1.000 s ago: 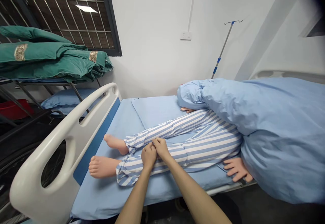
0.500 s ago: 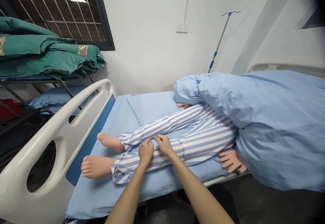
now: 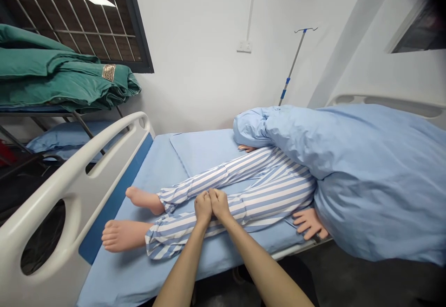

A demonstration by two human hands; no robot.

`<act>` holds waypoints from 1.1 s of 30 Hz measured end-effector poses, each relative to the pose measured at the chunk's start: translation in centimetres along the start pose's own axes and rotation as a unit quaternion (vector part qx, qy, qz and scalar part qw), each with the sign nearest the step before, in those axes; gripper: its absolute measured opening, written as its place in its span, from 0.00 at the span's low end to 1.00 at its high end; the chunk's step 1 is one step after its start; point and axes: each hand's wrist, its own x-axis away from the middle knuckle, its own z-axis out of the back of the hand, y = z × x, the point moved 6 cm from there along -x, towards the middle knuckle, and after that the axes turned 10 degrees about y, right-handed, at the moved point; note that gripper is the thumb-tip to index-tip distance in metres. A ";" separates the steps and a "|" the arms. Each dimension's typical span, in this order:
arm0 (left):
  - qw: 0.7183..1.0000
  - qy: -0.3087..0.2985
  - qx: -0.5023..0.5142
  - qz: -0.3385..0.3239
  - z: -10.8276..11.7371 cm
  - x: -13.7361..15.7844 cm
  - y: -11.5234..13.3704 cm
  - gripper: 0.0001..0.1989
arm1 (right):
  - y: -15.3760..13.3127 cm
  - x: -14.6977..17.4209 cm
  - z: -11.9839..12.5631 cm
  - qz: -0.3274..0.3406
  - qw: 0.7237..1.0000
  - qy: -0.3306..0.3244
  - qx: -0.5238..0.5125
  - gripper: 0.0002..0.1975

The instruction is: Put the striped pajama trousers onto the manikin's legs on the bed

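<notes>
Left hand: over the near leg of the striped trousers, side by side with the right hand; fingers curled in narrow.
Right hand: over the same leg, on the hip side of the left one; fingers likewise curled in narrow.
Grip: impossible to tell whether pinching cloth or merely resting on it.
Trousers: blue and white, on the dummy, lying lengthwise on the bed between bare ankles and quilt.
Feet: near foot and far foot bare, both towards the footboard.
Quilt: pale blue, heaped over the upper body, overhanging the bed's near edge.
Dummy's near hand: fingers spread, beside the hip, at the mattress edge.
Wall side: IV pole behind the quilt; socket on the wall.
Window: barred, behind a folded green bundle.
</notes>
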 end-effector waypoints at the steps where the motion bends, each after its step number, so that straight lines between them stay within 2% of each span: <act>1: 1.000 -0.003 0.001 -0.004 0.0 0.0 0.1 0.12 | -0.2 -0.2 0.1 0.007 1.000 -0.009 0.003 0.18; 5: 1.000 -0.006 -0.009 -0.016 -0.1 0.2 0.4 0.12 | -0.4 -1.4 1.3 0.035 0.999 -0.038 0.003 0.19; 11: 1.000 -0.016 -0.024 -0.012 -0.3 0.5 0.5 0.11 | 1.6 -1.3 1.8 0.012 0.996 -0.081 -0.032 0.20; 15: 0.999 -0.026 -0.019 -0.011 -0.6 -0.3 1.9 0.12 | 2.6 -1.6 1.9 -0.039 0.994 -0.066 -0.082 0.21; 19: 0.999 -0.017 -0.015 -0.023 -1.3 -0.4 3.4 0.12 | 2.9 -2.1 2.2 -0.056 0.991 -0.045 -0.114 0.21; 23: 0.998 0.024 -0.054 0.004 -1.6 0.8 2.7 0.12 | 2.9 -1.8 2.3 -0.057 0.992 -0.023 -0.113 0.21; 27: 0.993 0.018 -0.119 -0.016 -1.9 1.3 2.0 0.12 | 2.9 -2.2 2.6 -0.067 0.991 -0.025 -0.109 0.21; 30: 0.991 0.012 -0.134 -0.021 -2.0 1.2 2.1 0.13 | 2.7 -3.4 3.8 -0.067 0.993 -0.040 -0.091 0.22; 33: 0.989 0.011 -0.145 -0.026 -2.1 1.4 2.4 0.12 | 2.6 -4.5 5.6 -0.053 0.995 -0.020 -0.077 0.23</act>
